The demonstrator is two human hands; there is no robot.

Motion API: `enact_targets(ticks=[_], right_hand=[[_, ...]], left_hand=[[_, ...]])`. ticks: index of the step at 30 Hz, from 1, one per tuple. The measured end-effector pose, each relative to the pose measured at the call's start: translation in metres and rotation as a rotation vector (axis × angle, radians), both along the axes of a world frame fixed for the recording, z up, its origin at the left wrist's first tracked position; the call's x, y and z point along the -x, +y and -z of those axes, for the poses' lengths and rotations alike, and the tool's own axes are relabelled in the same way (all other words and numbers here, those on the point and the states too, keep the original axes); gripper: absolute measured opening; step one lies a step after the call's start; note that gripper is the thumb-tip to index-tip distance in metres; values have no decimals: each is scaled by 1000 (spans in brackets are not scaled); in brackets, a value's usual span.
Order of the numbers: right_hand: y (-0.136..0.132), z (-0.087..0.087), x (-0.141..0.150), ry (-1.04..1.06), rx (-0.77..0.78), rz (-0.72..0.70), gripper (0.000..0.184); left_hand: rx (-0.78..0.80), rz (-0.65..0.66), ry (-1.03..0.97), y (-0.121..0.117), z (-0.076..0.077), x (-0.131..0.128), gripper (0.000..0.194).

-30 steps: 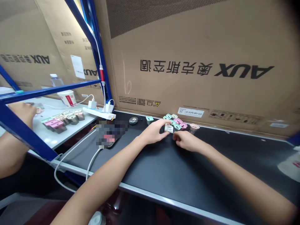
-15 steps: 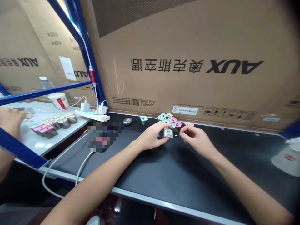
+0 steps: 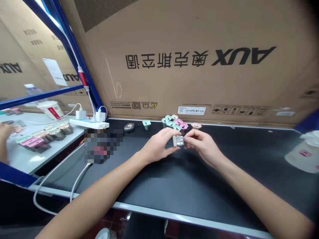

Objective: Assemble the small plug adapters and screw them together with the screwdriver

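Note:
My left hand (image 3: 159,144) is closed around a small pencil sharpener (image 3: 178,140), whose pale body and shiny metal blade face right. The fingers and thumb of my right hand (image 3: 200,144) are pinched together right at the sharpener's right side. Whatever they hold is too small and hidden to make out. Just behind both hands stands a cluster of several two-hole sharpeners (image 3: 171,124) with mint and pink tops. A peach top (image 3: 196,125) lies to their right, and a single mint sharpener (image 3: 147,124) stands apart on the left.
The black table (image 3: 159,186) ends at a metal front edge, with a large cardboard box (image 3: 164,83) behind. A round dark object (image 3: 129,127), a power strip (image 3: 89,123) and cables are on the left. A white bag (image 3: 304,154) is at right. Another person's hand (image 3: 3,136) shows far left.
The camera view has shifted. My right hand has come closer to the sharpener, and the thin bright rod seen between them is now mostly hidden. The sharpener is turned so its blade shows.

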State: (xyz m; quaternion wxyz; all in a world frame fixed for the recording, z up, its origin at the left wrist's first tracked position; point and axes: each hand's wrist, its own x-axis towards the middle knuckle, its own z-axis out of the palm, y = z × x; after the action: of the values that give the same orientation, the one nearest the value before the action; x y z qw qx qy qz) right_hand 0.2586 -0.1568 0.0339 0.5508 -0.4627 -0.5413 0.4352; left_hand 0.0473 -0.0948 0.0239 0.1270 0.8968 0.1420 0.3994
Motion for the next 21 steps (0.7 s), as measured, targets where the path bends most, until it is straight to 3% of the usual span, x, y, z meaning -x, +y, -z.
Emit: enact_targets(ticks=[18,21], right_hand=[[-3,-1,0,-8,149,-77,34],[-4,-1,-1,57,194,-145,32]], left_hand=[[-104,35,93,2,1,2,25],[-128,45,91,1,0,2,24]])
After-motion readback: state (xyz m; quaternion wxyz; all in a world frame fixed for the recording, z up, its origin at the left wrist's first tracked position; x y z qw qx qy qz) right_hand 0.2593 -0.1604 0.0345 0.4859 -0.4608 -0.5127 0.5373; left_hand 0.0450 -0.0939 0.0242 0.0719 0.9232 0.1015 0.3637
